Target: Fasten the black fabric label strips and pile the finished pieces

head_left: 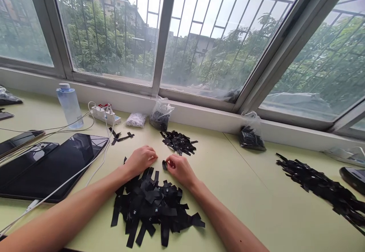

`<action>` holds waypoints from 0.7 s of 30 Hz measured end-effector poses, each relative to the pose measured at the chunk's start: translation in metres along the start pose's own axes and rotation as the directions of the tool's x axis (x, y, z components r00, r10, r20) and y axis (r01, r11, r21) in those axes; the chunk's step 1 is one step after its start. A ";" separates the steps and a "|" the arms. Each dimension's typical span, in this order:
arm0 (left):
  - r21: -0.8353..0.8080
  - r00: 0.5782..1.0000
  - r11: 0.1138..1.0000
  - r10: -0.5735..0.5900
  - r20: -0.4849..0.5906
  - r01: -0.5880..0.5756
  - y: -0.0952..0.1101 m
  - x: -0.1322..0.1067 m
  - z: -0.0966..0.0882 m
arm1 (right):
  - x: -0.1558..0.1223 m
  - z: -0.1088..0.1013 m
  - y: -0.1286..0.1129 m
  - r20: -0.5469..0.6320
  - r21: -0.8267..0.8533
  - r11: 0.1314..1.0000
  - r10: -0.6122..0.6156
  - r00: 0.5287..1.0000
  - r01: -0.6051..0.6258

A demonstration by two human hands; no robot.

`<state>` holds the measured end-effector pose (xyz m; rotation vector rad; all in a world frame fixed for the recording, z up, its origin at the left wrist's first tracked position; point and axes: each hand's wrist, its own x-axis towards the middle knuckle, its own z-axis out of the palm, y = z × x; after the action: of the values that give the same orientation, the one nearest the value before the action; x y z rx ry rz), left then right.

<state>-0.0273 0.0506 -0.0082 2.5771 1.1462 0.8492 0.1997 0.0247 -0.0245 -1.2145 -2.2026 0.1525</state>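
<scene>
My left hand (pixel 141 159) and my right hand (pixel 179 169) rest on the pale green table (pixel 234 191), both curled. Between their fingertips sits a small folded black label (pixel 164 165); my right hand pinches it, and my left fingertips are closed just beside it. A loose pile of flat black labels (pixel 154 206) lies under and in front of both wrists. A smaller heap of folded black labels (pixel 179 142) lies just beyond the hands.
At left lie a dark tablet (pixel 54 166), phones, white cables, a power strip (pixel 106 114) and a water bottle (pixel 69 105). Bags of labels (pixel 160 115) (pixel 251 134) stand against the window sill. Another long black pile (pixel 322 185) lies at right.
</scene>
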 end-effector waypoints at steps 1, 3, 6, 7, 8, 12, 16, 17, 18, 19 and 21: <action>0.002 1.000 1.000 -0.015 0.000 0.015 0.001 0.001 0.000 | 0.000 0.000 0.000 -0.001 0.001 1.000 0.003 1.000 -0.003; 0.010 0.999 0.999 -0.043 -0.002 0.043 0.003 0.002 -0.001 | 0.000 0.001 0.001 -0.001 0.006 1.000 0.010 1.000 -0.010; 0.003 0.999 0.999 -0.050 0.003 0.050 0.004 0.002 0.000 | -0.001 0.001 0.001 0.005 0.012 1.000 0.014 1.000 -0.014; -0.007 0.999 0.999 -0.038 0.006 0.038 0.004 0.002 0.000 | -0.001 0.001 0.001 0.005 0.009 1.000 0.013 1.000 -0.013; -0.017 1.000 1.000 -0.023 0.004 0.023 0.004 0.002 0.000 | -0.001 0.001 0.001 0.003 0.005 1.000 0.012 1.000 -0.012; -0.055 0.998 0.997 0.043 -0.034 -0.045 0.004 0.002 0.002 | -0.002 0.001 -0.002 -0.005 -0.013 1.000 -0.011 1.000 0.011; -0.122 0.991 0.983 0.133 -0.034 -0.136 0.007 0.002 0.002 | -0.002 0.000 -0.008 -0.026 -0.051 0.995 -0.088 0.996 0.087; -0.136 0.990 0.980 0.139 -0.036 -0.142 0.009 0.002 0.001 | -0.002 0.000 -0.010 -0.037 -0.057 0.993 -0.105 0.994 0.102; -0.148 0.990 0.979 0.137 -0.042 -0.142 0.010 0.002 0.001 | -0.002 0.000 -0.011 -0.049 -0.059 0.992 -0.115 0.992 0.112; -0.156 0.990 0.978 0.132 -0.054 -0.139 0.011 0.002 0.000 | -0.002 0.000 -0.013 -0.062 -0.053 0.992 -0.118 0.991 0.115; -0.164 0.989 0.977 0.126 -0.080 -0.138 0.012 0.003 -0.001 | -0.002 0.000 -0.016 -0.093 -0.013 0.995 -0.099 0.991 0.098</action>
<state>-0.0187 0.0443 -0.0013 2.5226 0.8850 1.0257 0.1888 0.0143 -0.0198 -1.0925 -2.1784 0.0449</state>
